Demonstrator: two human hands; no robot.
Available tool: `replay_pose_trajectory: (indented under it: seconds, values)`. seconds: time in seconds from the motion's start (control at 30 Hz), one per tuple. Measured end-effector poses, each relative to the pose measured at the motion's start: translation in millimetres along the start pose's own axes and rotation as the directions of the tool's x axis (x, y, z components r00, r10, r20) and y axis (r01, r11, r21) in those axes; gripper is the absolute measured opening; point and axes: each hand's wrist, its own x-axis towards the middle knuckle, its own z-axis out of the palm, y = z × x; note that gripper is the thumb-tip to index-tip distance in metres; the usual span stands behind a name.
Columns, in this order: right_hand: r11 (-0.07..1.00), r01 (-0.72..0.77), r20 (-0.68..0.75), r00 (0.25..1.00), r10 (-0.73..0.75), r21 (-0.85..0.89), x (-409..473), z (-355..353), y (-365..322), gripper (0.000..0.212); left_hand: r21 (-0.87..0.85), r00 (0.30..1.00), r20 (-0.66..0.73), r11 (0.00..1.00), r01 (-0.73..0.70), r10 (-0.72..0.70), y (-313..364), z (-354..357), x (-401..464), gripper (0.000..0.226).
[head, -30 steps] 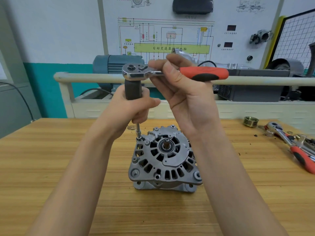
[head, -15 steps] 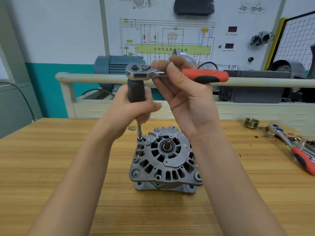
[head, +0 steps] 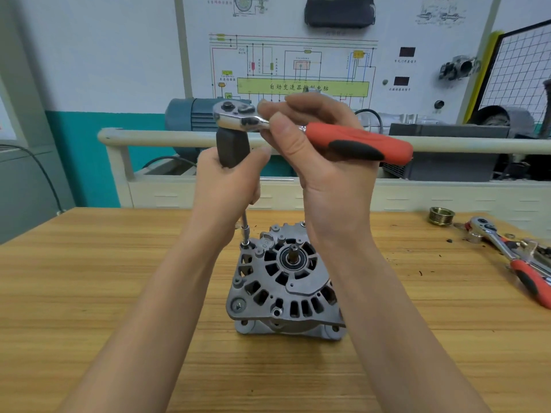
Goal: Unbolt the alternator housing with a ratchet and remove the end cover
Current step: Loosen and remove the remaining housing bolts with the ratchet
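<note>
A grey cast alternator (head: pixel 284 281) stands on the wooden table (head: pixel 89 278) with its shaft end up. A ratchet (head: pixel 354 143) with a red and black handle sits on top of a dark extension grip (head: pixel 232 150). A thin steel shaft (head: pixel 245 226) runs from the grip down to a bolt at the housing's upper left corner. My left hand (head: pixel 229 186) grips the dark extension grip. My right hand (head: pixel 325 162) holds the ratchet by the neck just behind its chrome head, handle pointing right.
A second red-handled ratchet (head: pixel 512 257) and loose small parts lie at the table's right edge, with a brass pulley (head: pixel 441 216) behind them. A cream rail (head: pixel 477 144) and a blue motor (head: pixel 190 114) stand beyond the table's far edge.
The ratchet handle has swung slightly, its far end now a little lower and nearer. Both hands keep their grips; the alternator has not moved.
</note>
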Motion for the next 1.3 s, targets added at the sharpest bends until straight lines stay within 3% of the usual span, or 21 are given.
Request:
replay_pose_trajectory:
  seconds: [0.3,0.4,0.47,0.57,0.67,0.73,1.3]
  values:
    - [1.0,0.006,0.28,0.96,-0.001,-0.017,4.5,-13.7,0.4,0.036,0.016,0.999,-0.054,1.0,0.001,0.0,3.3,-4.6,2.6,0.03]
    - [0.974,-0.121,0.208,0.965,0.161,-0.193,5.7,-20.9,11.4,0.036,0.051,0.995,-0.099,0.999,-0.002,0.008,2.2,-11.2,6.3,0.031]
    - [0.857,-0.246,0.128,0.933,0.336,-0.452,4.7,-26.8,24.3,0.027,0.119,0.988,-0.152,0.993,0.005,0.014,-1.1,-18.2,10.1,0.03]
    - [0.519,-0.214,0.111,0.843,0.526,-0.828,-2.6,-32.5,48.2,0.019,0.202,0.971,-0.239,0.978,0.06,-0.01,-8.4,-27.7,15.1,0.026]
    - [0.285,-0.121,0.111,0.727,0.677,-0.951,-13.7,-29.7,66.6,0.024,0.249,0.952,-0.302,0.959,0.137,-0.058,-16.4,-36.6,18.3,0.027]
    - [0.192,-0.039,0.107,0.712,0.694,-0.981,-16.9,-28.7,72.1,0.027,0.276,0.947,-0.305,0.944,0.184,-0.096,-21.3,-42.5,20.1,0.023]
    - [0.337,0.123,0.294,0.802,0.52,-0.933,-12.8,-27.6,62.5,0.008,0.345,0.946,-0.274,0.9,0.268,-0.176,-32.0,-54.0,24.7,0.023]
